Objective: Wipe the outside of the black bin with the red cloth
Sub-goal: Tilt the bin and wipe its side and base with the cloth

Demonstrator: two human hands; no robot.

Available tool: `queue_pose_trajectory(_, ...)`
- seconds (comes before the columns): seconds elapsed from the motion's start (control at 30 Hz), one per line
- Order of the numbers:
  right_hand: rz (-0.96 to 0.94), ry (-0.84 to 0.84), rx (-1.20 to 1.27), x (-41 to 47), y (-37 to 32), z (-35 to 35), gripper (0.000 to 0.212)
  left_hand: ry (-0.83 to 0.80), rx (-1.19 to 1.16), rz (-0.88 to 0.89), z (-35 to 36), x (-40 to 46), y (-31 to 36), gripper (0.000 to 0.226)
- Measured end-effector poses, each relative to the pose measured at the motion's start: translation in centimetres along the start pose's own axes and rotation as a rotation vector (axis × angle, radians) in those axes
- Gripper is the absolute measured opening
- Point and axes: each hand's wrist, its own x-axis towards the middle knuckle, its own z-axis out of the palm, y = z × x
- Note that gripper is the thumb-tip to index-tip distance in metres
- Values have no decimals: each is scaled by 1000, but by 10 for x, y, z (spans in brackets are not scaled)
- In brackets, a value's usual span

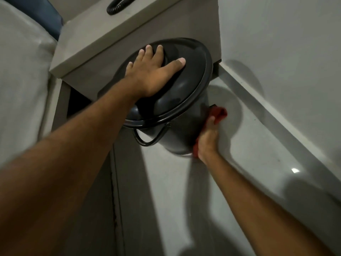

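Observation:
The black bin [177, 133] stands on the pale floor beside a beige cabinet, its domed lid [191, 84] closed and a wire handle hanging at its front. My left hand [155, 71] lies flat on the lid with fingers spread, pressing down. My right hand [207, 139] is against the bin's right side wall, gripping the red cloth [219, 112], which shows above and below the hand. Most of the cloth is hidden between my palm and the bin.
A beige cabinet [114, 34] stands right behind the bin, with a black ribbed hose [118, 6] on top. A white wall with a skirting board [276, 115] runs along the right. A pale mattress-like surface [20, 71] lies at the left.

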Motion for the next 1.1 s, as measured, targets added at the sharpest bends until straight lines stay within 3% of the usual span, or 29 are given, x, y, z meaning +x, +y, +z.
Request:
queue_pose_trajectory(0.07, -194, -24, 147, -13, -18, 23, 71, 11, -2, -4, 1, 0, 0, 100)
queue_pose_trajectory(0.13, -259, -83, 82, -38, -4, 44, 79, 15, -4, -13, 1, 0, 1, 100)
queue_pose_trajectory(0.23, -59, -211, 21, -82, 40, 32, 80, 1, -2, -19, 1, 0, 2, 98)
queue_pose_trajectory(0.4, 176, 111, -7, -20, 39, -10, 49, 1, 6, -29, 0, -3, 4, 98)
queue_pose_trajectory(0.5, 66, 15, -29, 9, 4, -5, 52, 12, -17, -89, -1, -4, 10, 104)
queue_pose_trajectory(0.6, -68, -74, 99, 2, -40, 5, 49, 32, -55, -343, 4, 6, 29, 107)
queue_pose_trajectory(0.67, -170, -122, 163, -7, -56, 8, 40, -29, -208, -420, -2, 15, 36, 111)
queue_pose_trajectory(0.73, -234, -159, 199, -16, -59, 6, 40, -112, -320, -323, -15, 13, 25, 103)
queue_pose_trajectory(0.8, -269, -119, 240, -26, -52, 5, 49, -163, -145, -109, -25, 6, 3, 103)
queue_pose_trajectory(0.87, -289, -96, 201, -38, -22, 11, 44, -113, 92, 77, -20, -5, -17, 104)
queue_pose_trajectory(0.93, -277, -149, 25, -53, 21, 14, 49, -54, 54, 122, -8, -9, -27, 96)
queue_pose_trajectory(1.03, -28, -205, -162, -48, 82, -2, 65, -42, 2, 93, -2, -7, -26, 93)
queue_pose_trajectory(1.1, 55, -110, -150, -35, 84, -6, 50, -28, 7, 73, -3, -1, -27, 91)
